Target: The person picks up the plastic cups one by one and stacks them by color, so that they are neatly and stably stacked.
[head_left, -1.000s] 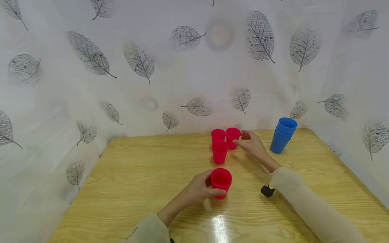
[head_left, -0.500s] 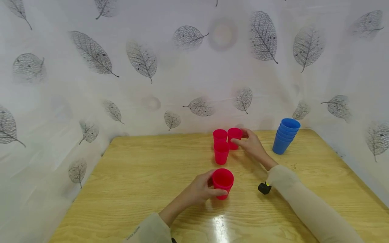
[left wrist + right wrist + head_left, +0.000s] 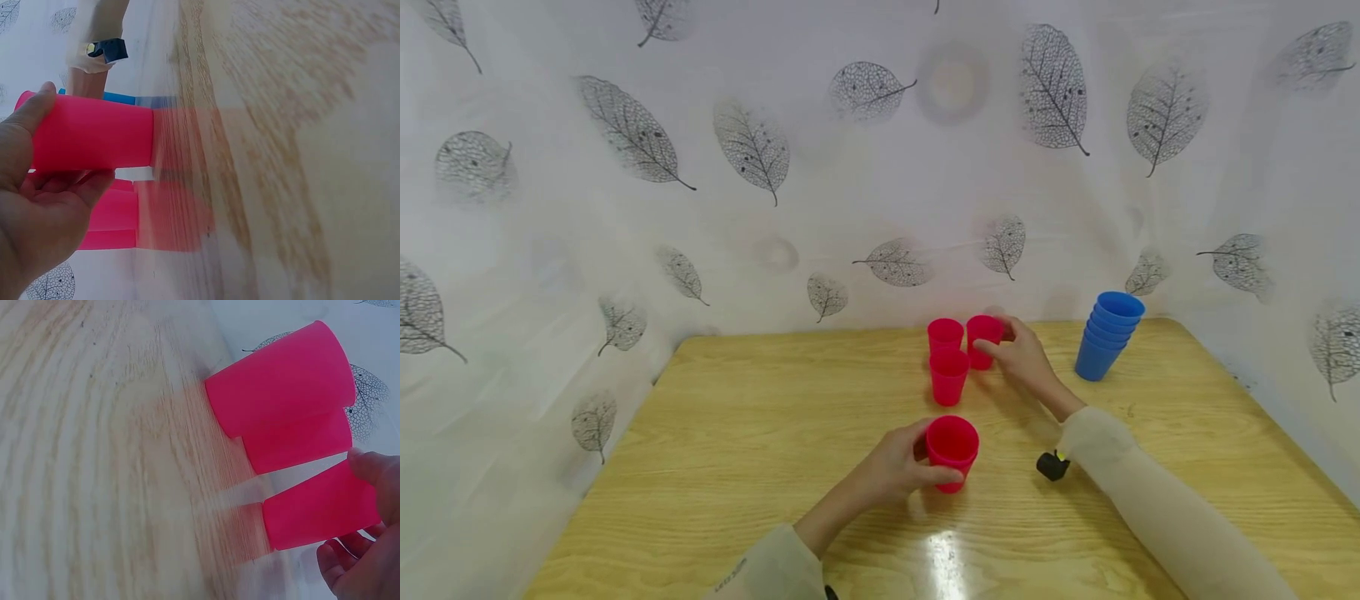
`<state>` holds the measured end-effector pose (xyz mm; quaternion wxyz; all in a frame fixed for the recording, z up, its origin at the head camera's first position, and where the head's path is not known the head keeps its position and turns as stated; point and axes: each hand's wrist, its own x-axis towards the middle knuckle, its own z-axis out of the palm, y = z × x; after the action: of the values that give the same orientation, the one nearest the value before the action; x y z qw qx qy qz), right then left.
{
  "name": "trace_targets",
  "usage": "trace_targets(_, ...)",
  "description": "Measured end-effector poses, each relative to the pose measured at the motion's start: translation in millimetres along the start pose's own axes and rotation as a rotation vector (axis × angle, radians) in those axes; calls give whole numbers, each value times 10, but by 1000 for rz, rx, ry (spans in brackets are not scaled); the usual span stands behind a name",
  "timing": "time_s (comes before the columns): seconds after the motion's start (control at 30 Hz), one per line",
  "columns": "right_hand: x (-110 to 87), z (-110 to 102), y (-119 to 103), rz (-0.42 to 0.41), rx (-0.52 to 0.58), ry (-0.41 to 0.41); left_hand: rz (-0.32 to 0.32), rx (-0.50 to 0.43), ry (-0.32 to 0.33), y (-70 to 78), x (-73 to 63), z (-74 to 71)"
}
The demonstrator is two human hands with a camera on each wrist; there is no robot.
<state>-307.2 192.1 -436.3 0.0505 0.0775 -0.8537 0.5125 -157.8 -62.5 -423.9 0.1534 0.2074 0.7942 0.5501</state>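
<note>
Near the front middle of the wooden table (image 3: pixel 760 417), my left hand (image 3: pixel 898 462) grips an upright red plastic cup (image 3: pixel 952 442), thumb on the near side and fingers around the far side. In the left wrist view that cup (image 3: pixel 94 134) stands with its base at the tabletop. Farther back, my right hand (image 3: pixel 1021 354) holds the rear right red cup (image 3: pixel 983 340) between thumb and fingers. The right wrist view shows this cup (image 3: pixel 322 509) upright beside two others. Those are a rear left red cup (image 3: pixel 945 333) and a front red cup (image 3: pixel 949 377) that partly hides it.
A stack of several nested blue cups (image 3: pixel 1101 337) stands at the back right of the table, beyond the right hand. A pale curtain (image 3: pixel 880 183) printed with leaves hangs behind the table and along its sides. A small black camera (image 3: pixel 1052 466) sits at the right wrist.
My right hand's thumb and fingers have closed in on the rear right cup. The left hand and its cup keep their place, and the head view has shifted slightly.
</note>
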Motion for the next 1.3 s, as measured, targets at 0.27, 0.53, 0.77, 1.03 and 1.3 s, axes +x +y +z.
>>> trace_targets(0.27, -150, -126, -60, -10, -20, 19, -11, 13, -3, -4, 0, -9)
trace_targets(0.53, -359, -325, -173, -26, -38, 21, 5, 2, 1, -50, 17, 3)
trace_targets(0.77, -565, -424, -274, -88, 18, 16, -9, -1, 0, -34, 27, 11)
trace_targets(1.03, -796, -506, -426, -110, 45, -7, -5, -11, -7, -20, 22, 10)
trace_targets(1.3, -1032, -547, -580, -95, 41, -18, -15, 16, -1, -27, 23, 5)
